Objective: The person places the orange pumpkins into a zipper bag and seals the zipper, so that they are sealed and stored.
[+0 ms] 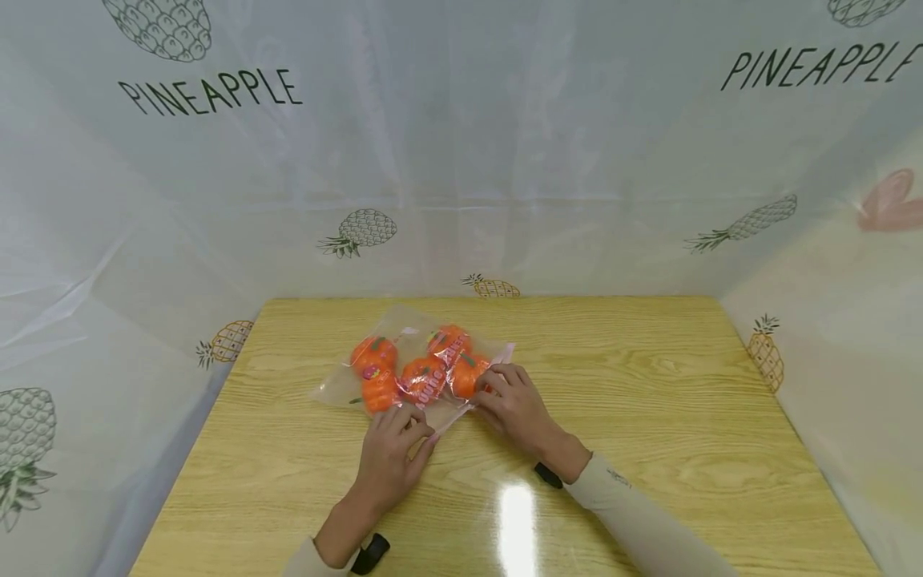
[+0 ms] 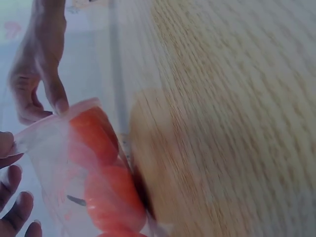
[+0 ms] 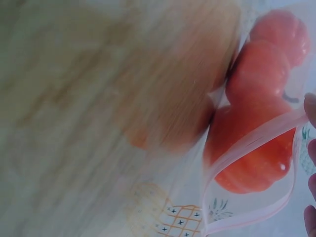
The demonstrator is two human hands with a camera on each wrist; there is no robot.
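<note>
A clear plastic zip bag (image 1: 441, 417) with pink lettering lies on the table, its pink-edged mouth towards me. Inside are several small orange pumpkins (image 1: 423, 377) with dark green stems. My left hand (image 1: 388, 453) pinches the bag's edge at the near corner; in the left wrist view its thumb and finger meet on the pink strip. Farther along the same edge, my right hand (image 1: 513, 407) pinches the strip between thumb and fingers. Seen from the right wrist, the pink bag mouth (image 3: 256, 139) gapes in a loop before the nearest pumpkin (image 3: 247, 163).
The wooden table (image 1: 634, 385) extends around the bag on all sides. A whitish plastic sheet (image 1: 461, 144) with pineapple prints hangs behind it and along both sides. Dark wrist bands (image 1: 371, 554) sit under the sleeves.
</note>
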